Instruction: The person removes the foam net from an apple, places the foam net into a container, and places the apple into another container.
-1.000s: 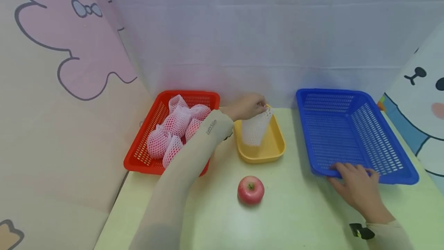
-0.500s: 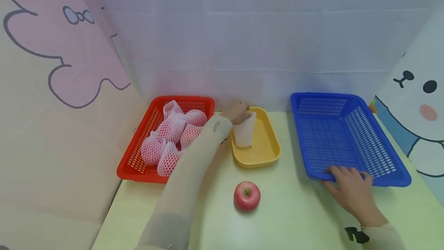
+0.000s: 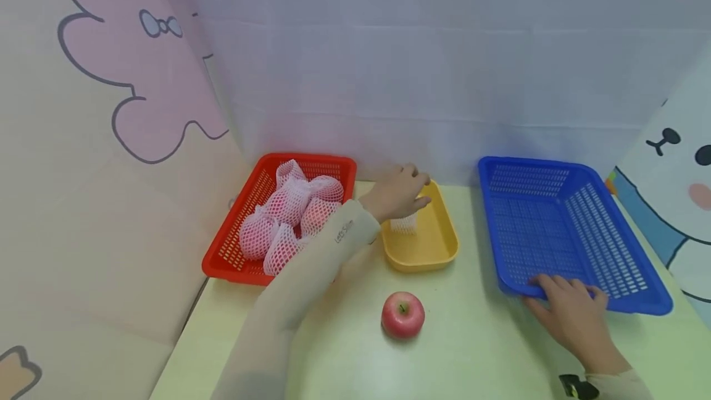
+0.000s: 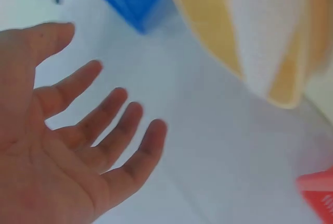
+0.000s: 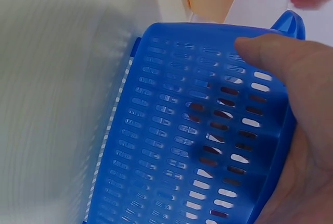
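Note:
Over the yellow tray [image 3: 426,253] at the back middle, my left hand [image 3: 396,194] is raised with its fingers spread and nothing in them. A white foam net sleeve [image 3: 404,225] lies in that tray, partly hidden by the hand; more of the sleeve [image 4: 263,31] shows in the left wrist view. My right hand [image 3: 574,320] holds the near rim of the blue basket [image 3: 533,227], fingers over the edge and thumb [image 5: 260,49] against the slotted outer wall. On the table in front of the tray sits a bare red apple [image 3: 403,315].
At the back left stands a red basket [image 3: 222,273] with several fruits [image 3: 258,236] in pink-white foam nets; my left forearm crosses its near right corner. A pale curtain [image 3: 400,91] hangs behind, and printed cloth walls [image 3: 139,221] flank the table [image 3: 355,363].
My left hand has let go of the foam net sleeve, which now lies in the yellow tray, and its fingers have spread. The right hand keeps its hold on the blue basket.

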### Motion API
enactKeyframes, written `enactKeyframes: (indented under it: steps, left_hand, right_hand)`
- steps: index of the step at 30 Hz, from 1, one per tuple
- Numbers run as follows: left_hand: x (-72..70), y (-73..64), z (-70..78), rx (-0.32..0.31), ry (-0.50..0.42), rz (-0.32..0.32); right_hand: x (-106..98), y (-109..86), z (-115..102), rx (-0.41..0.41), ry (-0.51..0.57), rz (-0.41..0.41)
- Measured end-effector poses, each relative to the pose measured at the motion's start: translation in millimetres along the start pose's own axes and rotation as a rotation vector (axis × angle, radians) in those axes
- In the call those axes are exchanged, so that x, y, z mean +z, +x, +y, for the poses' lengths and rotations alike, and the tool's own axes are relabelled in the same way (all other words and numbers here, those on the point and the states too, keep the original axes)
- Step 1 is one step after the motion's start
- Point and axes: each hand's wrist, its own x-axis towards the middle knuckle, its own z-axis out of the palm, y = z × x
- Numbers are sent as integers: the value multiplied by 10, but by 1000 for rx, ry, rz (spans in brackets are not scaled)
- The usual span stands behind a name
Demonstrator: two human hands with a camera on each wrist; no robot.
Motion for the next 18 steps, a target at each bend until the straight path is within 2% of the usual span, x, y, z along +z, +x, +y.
enactKeyframes:
  steps: [5, 8, 12, 18]
  left_hand:
    - [-126, -570, 449, 116, 121, -2]
    - [-79, -909, 638, 181, 162, -20]
    - [158, -1198, 772, 209, 131, -59]
    - [594, -1381, 790, 162, 10, -172]
  right_hand:
    - [28, -10, 21, -9, -8, 9]
    - [43, -9, 32, -18, -9, 22]
    - [38, -3, 40, -21, -16, 24]
    - [39, -10, 23, -15, -28, 17]
